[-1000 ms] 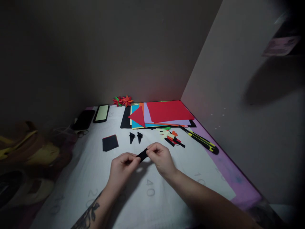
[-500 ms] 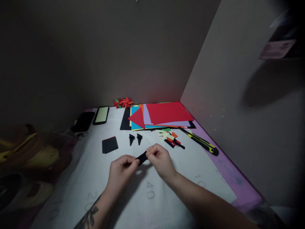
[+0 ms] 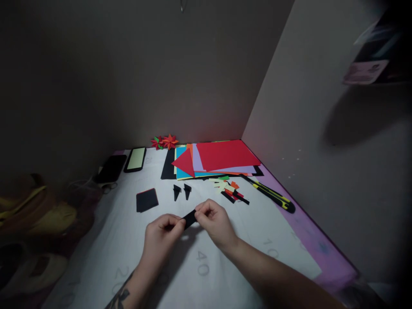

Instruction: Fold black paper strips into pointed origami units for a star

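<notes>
Grey walls [image 3: 193,86] meet in a dim corner behind a tabletop [image 3: 310,234] whose purple margin shows along the right edge, most of it spread with a white numbered sheet [image 3: 277,225]. Above the sheet's middle, a person's left hand [image 3: 162,234] and right hand [image 3: 217,223] pinch opposite ends of a narrow black paper strip [image 3: 189,220], the fingers of each clamped on it; any folds are too dark to make out. Uneven pressure between the two pinches could set a crease askew, and black paper in poor light could hide the fault. Just beyond, toward the far edge, sit two folded black pieces [image 3: 177,192], seemingly light enough for a stray knuckle to knock over, with black paper squares [image 3: 147,201] to their left. Paper offcuts [image 3: 228,189] lie to the right. Near the right edge rests a yellow-and-black utility knife [image 3: 270,195]; if its blade is out, which cannot be told, a reaching arm might be nicked. Coloured paper sheets [image 3: 228,154] and paper stars [image 3: 170,141] line the far edge; a smartphone [image 3: 136,159] lies near the far left corner. No brand is legible. The white sheet reads "40" near the middle, "10" toward the right, "20" toward the left; a pink label [image 3: 367,71] by the right wall is too blurred to read.
</notes>
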{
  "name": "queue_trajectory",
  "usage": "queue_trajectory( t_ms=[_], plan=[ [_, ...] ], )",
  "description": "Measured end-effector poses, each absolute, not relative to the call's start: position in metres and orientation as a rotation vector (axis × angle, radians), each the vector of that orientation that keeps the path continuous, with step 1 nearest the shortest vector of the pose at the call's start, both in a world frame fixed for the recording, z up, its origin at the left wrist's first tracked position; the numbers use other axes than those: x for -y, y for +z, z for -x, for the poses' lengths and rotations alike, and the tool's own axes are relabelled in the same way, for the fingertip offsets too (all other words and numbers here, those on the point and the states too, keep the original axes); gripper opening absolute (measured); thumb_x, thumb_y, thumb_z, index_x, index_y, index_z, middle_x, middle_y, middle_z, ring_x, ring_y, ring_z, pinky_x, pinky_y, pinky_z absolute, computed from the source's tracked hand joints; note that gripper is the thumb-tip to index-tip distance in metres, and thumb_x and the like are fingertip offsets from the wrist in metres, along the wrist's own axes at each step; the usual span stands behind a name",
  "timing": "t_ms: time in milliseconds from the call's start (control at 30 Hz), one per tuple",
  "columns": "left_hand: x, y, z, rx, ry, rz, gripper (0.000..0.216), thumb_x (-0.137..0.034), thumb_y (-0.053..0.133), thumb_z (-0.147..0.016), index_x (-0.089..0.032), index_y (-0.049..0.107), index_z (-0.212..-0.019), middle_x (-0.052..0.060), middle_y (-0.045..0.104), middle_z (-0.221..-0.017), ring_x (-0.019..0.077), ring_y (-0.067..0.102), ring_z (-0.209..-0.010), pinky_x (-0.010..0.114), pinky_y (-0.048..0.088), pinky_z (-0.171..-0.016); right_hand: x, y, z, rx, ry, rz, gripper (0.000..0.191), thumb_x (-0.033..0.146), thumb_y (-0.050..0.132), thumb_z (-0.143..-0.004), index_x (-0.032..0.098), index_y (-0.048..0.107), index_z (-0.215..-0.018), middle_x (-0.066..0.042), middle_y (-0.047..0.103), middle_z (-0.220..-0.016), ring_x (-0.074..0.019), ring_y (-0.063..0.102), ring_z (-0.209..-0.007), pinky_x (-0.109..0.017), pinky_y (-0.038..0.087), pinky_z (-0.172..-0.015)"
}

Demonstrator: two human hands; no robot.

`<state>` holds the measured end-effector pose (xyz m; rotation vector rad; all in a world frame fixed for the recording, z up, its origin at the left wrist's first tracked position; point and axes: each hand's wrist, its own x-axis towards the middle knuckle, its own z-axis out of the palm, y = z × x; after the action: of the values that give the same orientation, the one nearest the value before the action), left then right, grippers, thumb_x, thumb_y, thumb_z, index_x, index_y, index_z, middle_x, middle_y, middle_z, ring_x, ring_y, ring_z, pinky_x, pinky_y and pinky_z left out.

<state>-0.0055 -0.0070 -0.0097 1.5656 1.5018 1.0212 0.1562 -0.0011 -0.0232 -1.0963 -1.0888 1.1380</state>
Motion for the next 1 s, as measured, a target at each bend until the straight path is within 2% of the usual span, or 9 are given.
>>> queue_trajectory(
  t_ms=[133,300,467,567,767,1000],
  plan=[
    [0.007,-0.011,0.006,-1.498,1.015,-1.576,0.023,-0.032,0.063,-0.074,-0.017,0.064,-0.057,0.004,0.069,-0.066,0.0157,0.062,-0.059,0.023,0.046,-0.054,0.001,-0.025,-0.154,1.111,1.119,1.107,0.012,0.019,0.062,-0.07,0.02,0.052,-0.063,-0.002,0.063,-0.075,-0.0169,0.06,-0.072,-0.029,0.047,-0.066],
    [0.007,-0.008,0.005,-1.478,1.064,-1.616,0.021,-0.031,0.063,-0.076,-0.017,0.065,-0.06,0.004,0.069,-0.069,0.0153,0.062,-0.063,0.023,0.047,-0.059,0.001,-0.029,-0.153,1.099,1.07,1.138,0.012,0.016,0.061,-0.07,0.022,0.052,-0.074,0.003,0.057,-0.069,-0.0146,0.056,-0.066,-0.026,0.045,-0.061],
    [0.006,-0.009,0.005,-1.432,1.164,-1.57,0.016,-0.032,0.067,-0.073,-0.017,0.068,-0.068,0.006,0.07,-0.081,0.0172,0.064,-0.072,0.024,0.05,-0.063,-0.003,-0.029,-0.159,1.046,0.988,1.153,0.013,0.018,0.062,-0.072,0.021,0.05,-0.072,0.004,0.054,-0.067,-0.0132,0.052,-0.063,-0.025,0.042,-0.06],
    [0.005,-0.01,0.005,-1.391,1.132,-1.527,0.016,-0.032,0.067,-0.073,-0.017,0.07,-0.07,0.005,0.071,-0.08,0.0171,0.064,-0.071,0.023,0.049,-0.061,-0.005,-0.028,-0.162,0.984,0.959,1.116,0.017,0.019,0.064,-0.072,0.022,0.047,-0.071,0.004,0.053,-0.066,-0.0129,0.051,-0.063,-0.025,0.041,-0.06],
    [0.007,-0.006,0.002,-1.425,1.11,-1.37,0.019,-0.034,0.07,-0.069,-0.016,0.068,-0.063,0.002,0.068,-0.066,0.0133,0.058,-0.057,0.022,0.045,-0.053,0.0,-0.03,-0.161,0.984,0.963,1.077,0.021,0.019,0.064,-0.075,0.022,0.044,-0.071,0.003,0.055,-0.07,-0.013,0.052,-0.065,-0.027,0.042,-0.063],
    [0.008,-0.007,0.0,-1.414,1.206,-1.224,0.02,-0.03,0.072,-0.064,-0.016,0.062,-0.055,0.003,0.068,-0.07,0.0139,0.06,-0.062,0.023,0.047,-0.058,0.006,-0.025,-0.159,1.017,0.942,1.066,0.021,0.018,0.063,-0.076,0.022,0.044,-0.071,0.003,0.056,-0.073,-0.0133,0.053,-0.068,-0.027,0.042,-0.064]
  ],
)
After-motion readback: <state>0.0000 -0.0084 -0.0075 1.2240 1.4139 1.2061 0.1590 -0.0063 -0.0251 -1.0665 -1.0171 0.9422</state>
